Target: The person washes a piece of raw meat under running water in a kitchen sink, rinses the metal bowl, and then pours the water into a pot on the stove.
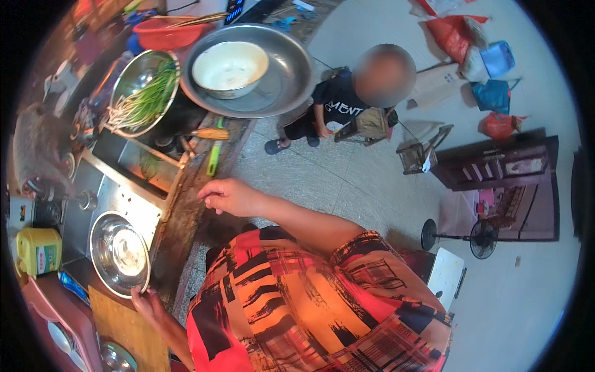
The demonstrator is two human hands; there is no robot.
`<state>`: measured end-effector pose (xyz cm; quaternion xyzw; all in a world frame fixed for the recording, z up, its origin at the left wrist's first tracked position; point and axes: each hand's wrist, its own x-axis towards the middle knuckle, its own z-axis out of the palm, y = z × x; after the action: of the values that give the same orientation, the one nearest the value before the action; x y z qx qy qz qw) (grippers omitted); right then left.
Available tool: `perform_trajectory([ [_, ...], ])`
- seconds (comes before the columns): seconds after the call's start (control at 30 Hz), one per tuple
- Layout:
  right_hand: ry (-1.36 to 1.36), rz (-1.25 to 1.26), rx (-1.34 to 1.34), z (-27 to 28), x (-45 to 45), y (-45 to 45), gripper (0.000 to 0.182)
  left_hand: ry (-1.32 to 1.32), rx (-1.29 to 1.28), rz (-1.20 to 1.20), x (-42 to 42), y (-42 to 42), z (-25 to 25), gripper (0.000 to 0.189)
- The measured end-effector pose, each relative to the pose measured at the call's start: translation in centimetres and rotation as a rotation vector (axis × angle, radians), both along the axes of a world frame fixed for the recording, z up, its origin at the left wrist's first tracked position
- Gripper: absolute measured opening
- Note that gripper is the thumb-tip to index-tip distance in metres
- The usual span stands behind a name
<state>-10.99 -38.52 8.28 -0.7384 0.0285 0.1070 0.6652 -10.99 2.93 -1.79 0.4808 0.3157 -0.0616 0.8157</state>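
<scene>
My left hand (148, 302) grips the near rim of a shiny stainless steel bowl (98, 249) beside the sink basin (139, 204). Only wet-looking glare shows inside the bowl. My right hand (228, 197) hovers past the worn counter edge (181, 218), holding nothing, its fingers loosely bent and apart. Closest to it on the counter lies a tool with a green handle (213, 159), beside a yellow-orange object (211, 134). Farther along, a steel bowl holds spring onions (148, 100). A white enamel bowl (230, 69) sits inside a large metal basin (283, 83).
A wooden board (135, 330), a pink rack (65, 307) with dishes and a yellow jug (39, 251) flank the sink. A red plastic basin (167, 33) carries chopsticks. One person (337, 102) sits on a chair; standing fans (483, 238) and bags (451, 39) occupy the room.
</scene>
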Motion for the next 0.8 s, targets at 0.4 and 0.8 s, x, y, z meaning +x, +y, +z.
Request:
perform_trajectory([
  [0.4, 0.149, 0.107, 0.064, 4.7, -11.1, -8.6, 0.019, 0.019, -0.108, 0.018, -7.2, -8.8, 4.4, 0.002],
  [0.8, -0.08, 0.342, -0.212, -0.1, -13.3, -7.8, 0.026, 0.014, -0.168, 0.096, -16.2, -10.9, 6.7, 0.012],
])
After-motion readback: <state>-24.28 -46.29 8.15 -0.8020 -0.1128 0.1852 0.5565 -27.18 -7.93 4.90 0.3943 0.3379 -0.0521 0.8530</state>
